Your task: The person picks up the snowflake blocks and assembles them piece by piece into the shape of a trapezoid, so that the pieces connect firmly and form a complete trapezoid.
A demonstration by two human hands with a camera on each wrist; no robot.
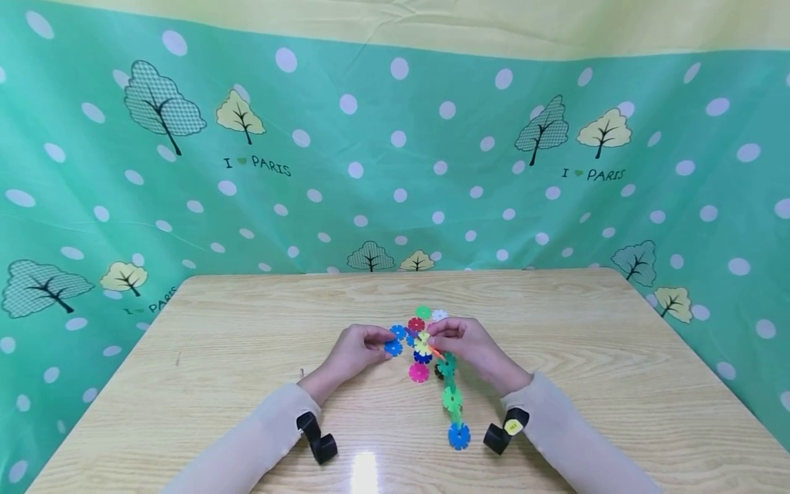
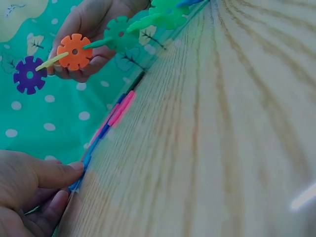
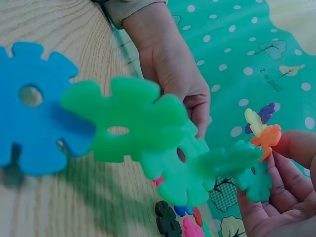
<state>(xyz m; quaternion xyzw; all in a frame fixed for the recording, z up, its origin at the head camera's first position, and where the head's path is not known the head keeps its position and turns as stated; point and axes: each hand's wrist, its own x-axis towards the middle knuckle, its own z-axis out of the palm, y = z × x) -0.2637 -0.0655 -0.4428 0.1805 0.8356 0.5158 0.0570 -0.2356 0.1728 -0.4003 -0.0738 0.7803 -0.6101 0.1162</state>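
Observation:
My left hand (image 1: 353,351) pinches a blue snowflake disc (image 1: 393,348) by its edge, low over the table; the left wrist view shows thumb and fingertips on it. My right hand (image 1: 475,348) holds a chain of notched plastic discs, gripping it near the orange disc (image 2: 74,52). Beyond the fingers, a yellow disc (image 1: 423,344) and a purple disc (image 2: 30,75) form one end of the chain. From the grip the other end runs toward me through green discs (image 1: 452,398) to a blue end disc (image 1: 459,436).
Loose discs lie around the hands on the wooden table (image 1: 247,384): a red one (image 1: 416,324), a pink one (image 1: 419,372), a light green one (image 1: 423,312), a white one (image 1: 439,315) and a black one (image 3: 168,218). A green dotted curtain (image 1: 395,165) hangs behind the table.

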